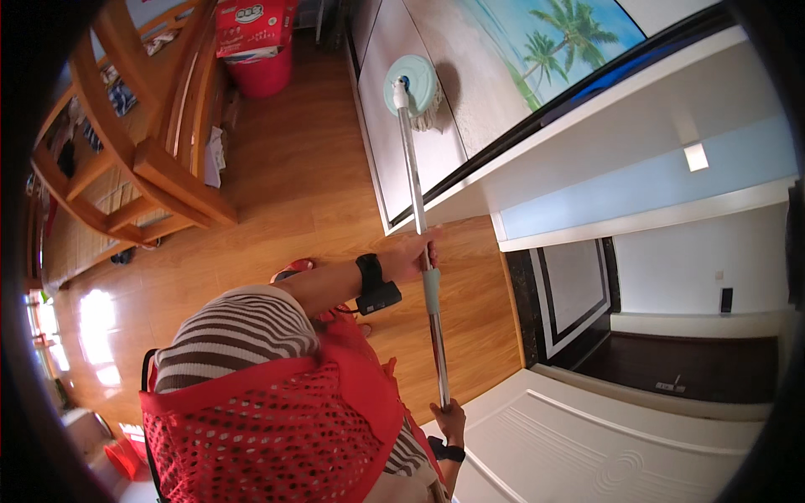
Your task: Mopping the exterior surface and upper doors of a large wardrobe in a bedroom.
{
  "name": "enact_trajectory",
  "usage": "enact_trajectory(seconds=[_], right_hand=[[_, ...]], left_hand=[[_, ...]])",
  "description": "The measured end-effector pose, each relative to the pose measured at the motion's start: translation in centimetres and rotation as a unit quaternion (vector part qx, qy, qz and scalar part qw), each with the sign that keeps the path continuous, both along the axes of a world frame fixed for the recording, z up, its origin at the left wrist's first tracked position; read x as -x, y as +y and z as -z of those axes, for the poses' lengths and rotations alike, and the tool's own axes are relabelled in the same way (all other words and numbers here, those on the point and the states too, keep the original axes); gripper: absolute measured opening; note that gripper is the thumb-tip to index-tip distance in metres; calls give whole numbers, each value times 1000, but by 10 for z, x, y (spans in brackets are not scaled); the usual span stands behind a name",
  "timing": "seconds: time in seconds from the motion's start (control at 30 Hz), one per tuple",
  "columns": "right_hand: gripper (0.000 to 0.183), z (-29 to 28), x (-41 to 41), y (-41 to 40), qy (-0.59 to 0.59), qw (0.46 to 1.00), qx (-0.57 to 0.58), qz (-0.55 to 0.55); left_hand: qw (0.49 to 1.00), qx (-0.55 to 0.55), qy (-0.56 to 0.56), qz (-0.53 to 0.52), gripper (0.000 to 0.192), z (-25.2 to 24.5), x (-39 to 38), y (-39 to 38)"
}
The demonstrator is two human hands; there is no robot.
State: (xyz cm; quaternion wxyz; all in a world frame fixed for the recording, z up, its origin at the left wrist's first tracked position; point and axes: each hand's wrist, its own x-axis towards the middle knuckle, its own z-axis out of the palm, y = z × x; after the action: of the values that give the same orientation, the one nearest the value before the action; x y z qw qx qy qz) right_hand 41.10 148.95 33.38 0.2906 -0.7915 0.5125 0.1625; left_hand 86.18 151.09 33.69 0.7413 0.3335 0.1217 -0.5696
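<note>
Both my hands hold a spin mop with a metal pole (pixel 411 163). Around the pole's middle, just above its pale green sleeve (pixel 431 290), my left hand (pixel 412 254) is closed. My right hand (pixel 450 420) grips the pole's lower end in the picture. At the far end, the round pale green mop head (pixel 412 78) is up against a pale glossy panel (pixel 377 113), with white strings showing at one side. Whether the strings press on the panel is hard to tell. A palm-and-beach picture (pixel 547 44) covers the neighbouring panel.
A wooden bed or bench frame (pixel 144 157) stands on the left. Beyond it is a red bin (pixel 261 75) with a red printed package (pixel 251 28) on top. A white ledge (pixel 597 126) juts out along the panels. A white moulded door (pixel 597 440) is at lower right, beside the wooden floor (pixel 302 188).
</note>
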Motion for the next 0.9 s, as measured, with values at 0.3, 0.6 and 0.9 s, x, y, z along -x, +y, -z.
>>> enact_trajectory(seconds=[0.3,0.6,0.9], right_hand=[[39,68,-55,159,-108,975,-111,158],[46,75,-182,231,-155,957,-52,241],[28,107,-229,325,-336,875,-18,349]], left_hand=[[979,69,-79,176,35,-33,-75,84],[905,159,-295,261,33,-121,-147,102],[824,218,-429,299,29,-175,-133,141]])
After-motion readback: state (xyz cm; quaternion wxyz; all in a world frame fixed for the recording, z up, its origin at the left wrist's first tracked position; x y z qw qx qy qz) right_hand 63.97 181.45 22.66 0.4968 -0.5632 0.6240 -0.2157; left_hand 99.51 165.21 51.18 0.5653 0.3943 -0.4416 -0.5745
